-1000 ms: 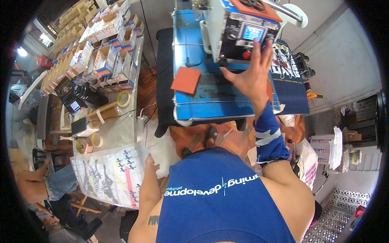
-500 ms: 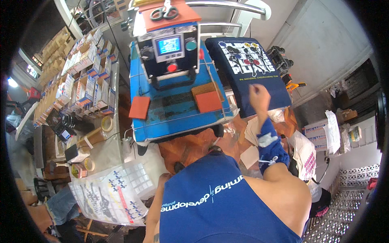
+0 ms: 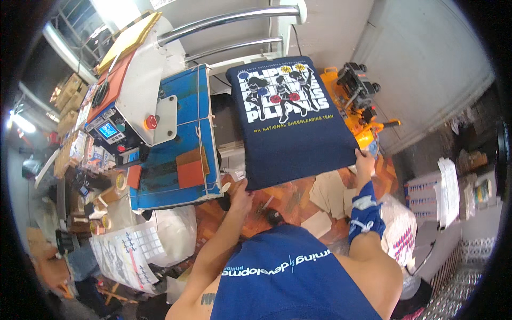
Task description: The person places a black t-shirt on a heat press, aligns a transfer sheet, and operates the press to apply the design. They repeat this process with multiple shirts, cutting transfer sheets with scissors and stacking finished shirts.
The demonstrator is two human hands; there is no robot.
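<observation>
A dark navy T-shirt (image 3: pixel 290 154) with a white, red and yellow printed design of cheering figures lies stretched flat over a rectangular platen to the right of the heat press. My left hand (image 3: pixel 242 196) is closed at the shirt's near left corner, its fingers pinching the cloth edge. At the near right corner, my right hand (image 3: pixel 365 161) grips the shirt edge with thumb on top. The platen itself is hidden under the fabric. To the left stands the heat press (image 3: pixel 114 130) with its lit control screen, over a blue-covered platen (image 3: pixel 186 114).
Orange-brown pads (image 3: pixel 191 169) rest on the blue platen. Behind the shirt's right side is an orange machine (image 3: pixel 354 90) with black parts. Cardboard sheets (image 3: pixel 326 192) lie on the patterned floor. Printed transfer film (image 3: pixel 125 256) and tape rolls are at lower left.
My left hand has come up from beside my body to the shirt's near left corner. My right hand has moved from above the shirt to its near right corner. The view has turned right.
</observation>
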